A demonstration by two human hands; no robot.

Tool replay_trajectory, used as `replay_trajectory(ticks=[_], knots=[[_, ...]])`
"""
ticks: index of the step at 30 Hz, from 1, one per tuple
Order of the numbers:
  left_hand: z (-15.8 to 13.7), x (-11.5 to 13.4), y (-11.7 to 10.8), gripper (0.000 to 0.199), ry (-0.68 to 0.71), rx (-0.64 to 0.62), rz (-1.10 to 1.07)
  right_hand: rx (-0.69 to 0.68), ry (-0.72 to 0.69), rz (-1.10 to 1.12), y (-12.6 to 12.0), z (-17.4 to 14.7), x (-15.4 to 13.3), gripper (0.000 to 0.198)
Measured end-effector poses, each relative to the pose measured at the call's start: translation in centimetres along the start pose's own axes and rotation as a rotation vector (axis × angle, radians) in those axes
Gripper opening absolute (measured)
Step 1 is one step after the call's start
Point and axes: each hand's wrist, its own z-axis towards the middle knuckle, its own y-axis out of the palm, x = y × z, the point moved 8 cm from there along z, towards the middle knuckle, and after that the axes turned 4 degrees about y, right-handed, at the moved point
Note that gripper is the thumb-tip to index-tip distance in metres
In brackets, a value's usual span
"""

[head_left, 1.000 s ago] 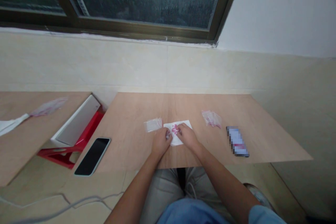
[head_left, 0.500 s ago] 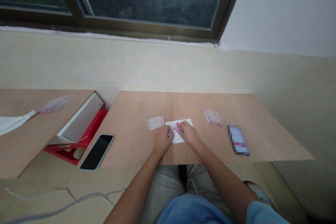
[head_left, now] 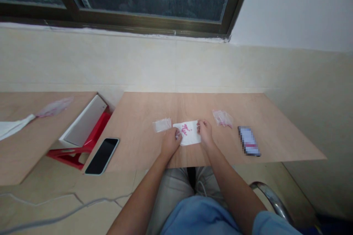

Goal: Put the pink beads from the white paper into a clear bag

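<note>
A white paper (head_left: 191, 137) lies on the wooden table (head_left: 275, 117) with a small pile of pink pieces (head_left: 185, 129) on it. My left hand (head_left: 171, 144) rests at the paper's left edge, its fingertips pinched on what looks like a small clear bag, too small to tell for sure. At the paper's right edge, my right hand (head_left: 205, 133) has its fingers curled on that edge. An empty clear bag (head_left: 162, 125) lies just left of the paper. A clear bag with pink pieces (head_left: 223, 118) lies to the right of my right hand.
A blurred flat packet (head_left: 249, 141) lies at the table's right. A black phone (head_left: 102, 150) sits at the front left corner. A red stool (head_left: 72, 151) carrying a white box (head_left: 84, 123) stands between this table and a second table (head_left: 24, 147). A cable (head_left: 55, 214) runs over the floor.
My right hand has moved from the pink pile to the paper's right edge, uncovering the pile. My left hand stays at the left edge. The view shifted slightly.
</note>
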Motion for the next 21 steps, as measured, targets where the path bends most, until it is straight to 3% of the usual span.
replay_trajectory(ticks=[6, 10, 21], knots=[[0.0, -0.1, 0.1, 0.005, -0.012, -0.009, 0.003, -0.312, -0.075, -0.110, 3.0, -1.4, -0.6, 0.027], [0.0, -0.2, 0.3, 0.007, -0.022, -0.016, 0.009, -0.206, -0.068, -0.180, 1.2, 0.0, 0.3, 0.029], [0.3, -0.2, 0.4, 0.004, -0.019, -0.034, 0.011, -0.198, -0.145, -0.273, -0.7, 0.2, 1.2, 0.027]])
